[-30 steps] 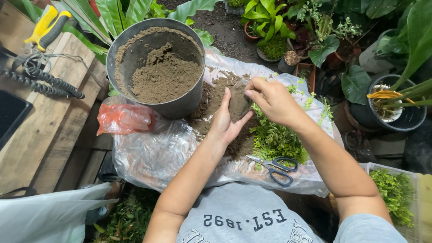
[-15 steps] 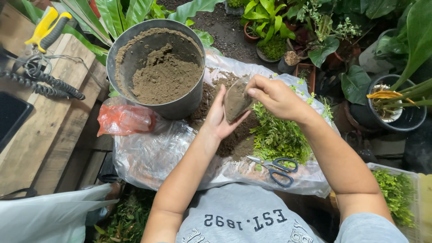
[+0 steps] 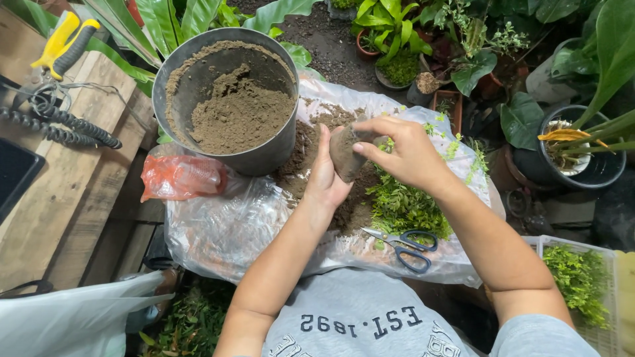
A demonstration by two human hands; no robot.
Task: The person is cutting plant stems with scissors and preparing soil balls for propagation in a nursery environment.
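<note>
A grey metal bucket of soil [image 3: 228,99] stands on clear plastic sheeting [image 3: 225,225], with an orange bag [image 3: 178,177] just below it and blue-handled scissors [image 3: 403,244] farther right.

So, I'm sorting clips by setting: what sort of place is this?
Likely a home garden potting spot: a grey pot of soil, potted plants and both hands shaping a soil lump.

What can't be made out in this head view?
- Left hand palm: faces away, under the soil lump.
- Soil lump's far side: covered by right hand.
- Bucket depth: filled with soil.
- Orange bag contents: crumpled plastic.
- Tray: cut off by the edge.
</note>
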